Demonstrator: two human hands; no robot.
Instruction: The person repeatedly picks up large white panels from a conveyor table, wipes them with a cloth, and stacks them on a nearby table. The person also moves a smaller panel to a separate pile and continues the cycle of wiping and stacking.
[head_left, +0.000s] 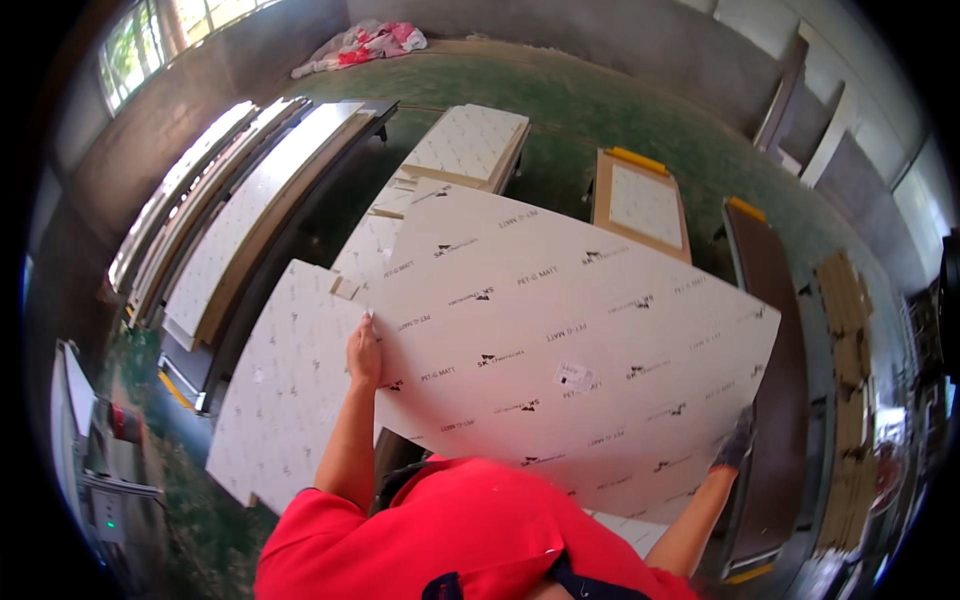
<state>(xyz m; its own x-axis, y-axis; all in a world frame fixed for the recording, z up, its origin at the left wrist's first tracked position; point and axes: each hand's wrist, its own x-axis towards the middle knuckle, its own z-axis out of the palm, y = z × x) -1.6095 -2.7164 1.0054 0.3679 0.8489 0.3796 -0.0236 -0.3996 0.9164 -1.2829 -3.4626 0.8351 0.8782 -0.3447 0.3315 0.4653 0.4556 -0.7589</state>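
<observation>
A large white panel (500,340), its film printed with repeated dark lettering, spans the space in front of my red shirt. It is tilted, and a small paper label (574,376) is stuck on its face. My left hand (365,355), bare, is closed on the panel's left edge with the thumb pointing up. At the right edge, my right hand (737,442) in a dark grey glove grips near the lower corner; its fingers are partly hidden behind the panel. Another white printed panel (280,390) lies left of my left hand, with a small pale block (345,288) at its upper corner.
Long racks of stacked boards (270,210) stand at the left. Ahead are a white panel stack (465,145) and a cart with a framed board (643,205). A brown board (770,380) and cardboard-coloured strips (848,400) line the right. Crumpled plastic (365,48) lies by the far wall.
</observation>
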